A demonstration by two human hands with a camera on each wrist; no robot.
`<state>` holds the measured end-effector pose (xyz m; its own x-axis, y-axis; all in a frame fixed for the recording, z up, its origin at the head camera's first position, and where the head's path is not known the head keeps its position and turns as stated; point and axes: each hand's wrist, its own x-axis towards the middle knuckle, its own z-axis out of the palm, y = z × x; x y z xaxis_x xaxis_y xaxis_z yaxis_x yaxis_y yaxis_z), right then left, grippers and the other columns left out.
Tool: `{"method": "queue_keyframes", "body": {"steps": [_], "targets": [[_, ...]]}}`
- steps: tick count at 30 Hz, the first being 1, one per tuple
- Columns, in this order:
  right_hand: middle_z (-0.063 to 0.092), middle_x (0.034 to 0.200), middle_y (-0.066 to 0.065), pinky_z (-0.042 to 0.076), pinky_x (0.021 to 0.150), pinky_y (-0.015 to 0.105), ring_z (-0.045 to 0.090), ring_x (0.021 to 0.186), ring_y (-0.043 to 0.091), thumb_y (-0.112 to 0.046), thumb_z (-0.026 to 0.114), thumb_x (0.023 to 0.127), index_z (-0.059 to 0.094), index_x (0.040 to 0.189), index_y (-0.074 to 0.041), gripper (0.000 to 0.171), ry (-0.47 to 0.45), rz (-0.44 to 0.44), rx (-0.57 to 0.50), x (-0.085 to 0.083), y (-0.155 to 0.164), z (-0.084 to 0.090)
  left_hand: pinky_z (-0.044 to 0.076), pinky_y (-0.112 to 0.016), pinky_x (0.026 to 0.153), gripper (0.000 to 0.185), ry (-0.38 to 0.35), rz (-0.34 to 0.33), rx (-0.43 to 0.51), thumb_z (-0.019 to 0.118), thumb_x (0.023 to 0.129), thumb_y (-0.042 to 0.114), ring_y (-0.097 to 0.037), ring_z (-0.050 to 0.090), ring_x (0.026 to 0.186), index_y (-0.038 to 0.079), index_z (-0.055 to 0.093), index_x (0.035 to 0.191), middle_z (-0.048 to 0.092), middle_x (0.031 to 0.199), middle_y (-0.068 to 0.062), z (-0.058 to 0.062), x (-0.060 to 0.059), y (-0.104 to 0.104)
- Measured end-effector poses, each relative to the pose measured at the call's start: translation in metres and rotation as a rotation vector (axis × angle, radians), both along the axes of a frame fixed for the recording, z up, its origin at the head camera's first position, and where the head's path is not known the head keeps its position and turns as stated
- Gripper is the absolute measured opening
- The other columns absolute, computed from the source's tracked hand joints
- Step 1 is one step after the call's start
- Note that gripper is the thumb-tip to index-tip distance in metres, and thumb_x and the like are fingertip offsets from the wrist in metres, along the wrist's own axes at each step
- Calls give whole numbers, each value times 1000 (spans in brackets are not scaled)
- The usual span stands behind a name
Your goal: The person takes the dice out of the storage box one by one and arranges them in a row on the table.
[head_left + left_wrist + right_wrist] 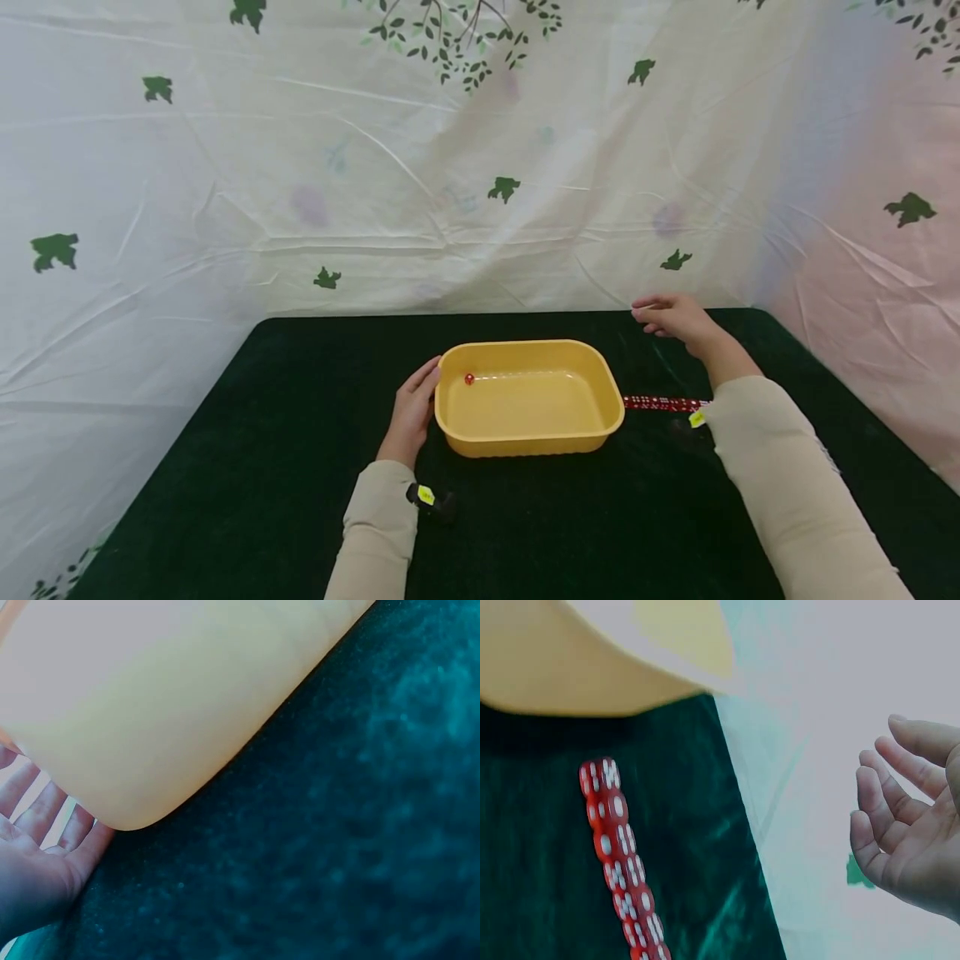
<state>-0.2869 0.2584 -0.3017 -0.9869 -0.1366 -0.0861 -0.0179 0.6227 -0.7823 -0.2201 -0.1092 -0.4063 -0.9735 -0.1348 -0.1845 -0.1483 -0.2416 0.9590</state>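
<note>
A yellow plastic tub (528,437) stands on the dark green cloth, with one red die (469,379) in its far left part. My left hand (411,412) lies against the tub's left end; in the left wrist view its fingers (41,814) reach along the end wall, fairly straight. My right hand (675,321) is raised beyond the tub's right side, near the table's far edge. Its fingers curl loosely, and nothing shows in them in the right wrist view. Below it runs a row of red dice (622,862) with white pips, laid close together.
The dice row (663,403) extends from the tub's right side to under the right sleeve (787,475). A white curtain (420,150) with green leaf prints hangs behind the table. Green cloth (247,467) covers the tabletop.
</note>
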Motion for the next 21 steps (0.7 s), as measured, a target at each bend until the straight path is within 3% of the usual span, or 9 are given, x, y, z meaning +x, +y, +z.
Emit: {"method": "queue_keyframes", "body": {"steps": [6,14,21], "targets": [[47,114,21,38,85,40,47,91,29,-30,50,87,44,119,2,46,-10,29,-42,-2,-25,0,36,-36,89,40,-10,-5,1,53,83,38,-17,43,108,20,51,119,44,124,1,0,0,0],[51,111,18,41,75,32,50,88,29,-23,52,87,50,114,-1,35,2,73,-80,-7,-61,1,36,-34,89,38,-9,6,-1,53,82,40,-15,44,106,23,53,117,45,121,4,1,-2,0],[51,108,17,40,80,42,49,89,33,-19,52,87,53,111,-1,30,-13,128,-112,-5,-92,-6,36,-36,89,41,-2,2,-1,53,82,40,-17,43,108,21,51,119,44,123,2,0,0,1]]}}
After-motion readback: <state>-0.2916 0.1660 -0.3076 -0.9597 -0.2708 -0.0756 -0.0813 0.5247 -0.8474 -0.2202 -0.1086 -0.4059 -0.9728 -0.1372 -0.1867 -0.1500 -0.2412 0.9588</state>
